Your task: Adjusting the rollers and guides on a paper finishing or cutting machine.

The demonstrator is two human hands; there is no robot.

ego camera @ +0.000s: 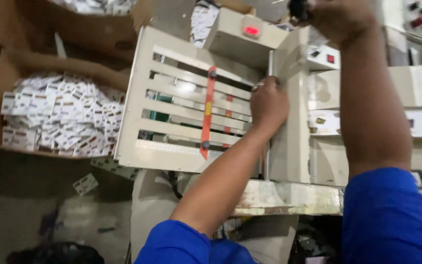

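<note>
Adjusting the machine: left hand (268,103) closed against the slatted cream guard (186,98) edge, right hand (338,17) clenched round a black knob (298,8) (partly cropped), steady turning seemingly needed.

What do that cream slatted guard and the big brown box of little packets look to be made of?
The slatted guard looks like painted sheet metal: flat, rigid slats with a dull cream coat. The box looks like plain cardboard: matt brown with soft, bent flaps.
</note>
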